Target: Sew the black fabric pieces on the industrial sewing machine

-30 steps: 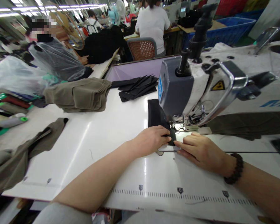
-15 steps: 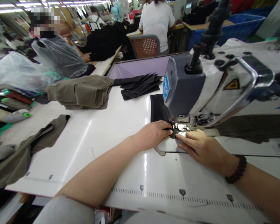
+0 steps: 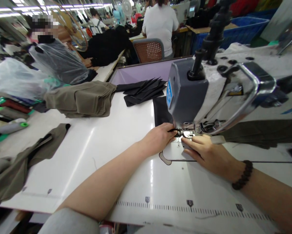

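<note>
A grey and white sewing machine (image 3: 189,87) stands at the right, its presser foot over a bright metal plate (image 3: 176,149). My left hand (image 3: 159,138) is beside the foot, fingers pressed together on the edge of a black fabric piece (image 3: 161,112) that lies partly behind the machine head. My right hand (image 3: 206,151) rests palm down just right of the foot, fingers spread on the plate, with nothing visible in it. Olive fabric (image 3: 265,131) lies behind the right hand, under the machine arm.
Black cut pieces (image 3: 144,92) and an olive fabric stack (image 3: 81,99) lie at the back of the white table (image 3: 87,162). Another olive piece (image 3: 48,144) is at the left. A person in white (image 3: 159,27) sits beyond, near a blue crate (image 3: 243,31).
The view has shifted slightly. The dark material between my hands at the foot has moved leftward under my left fingers, baring more of the plate. Both hands stay near the foot.
</note>
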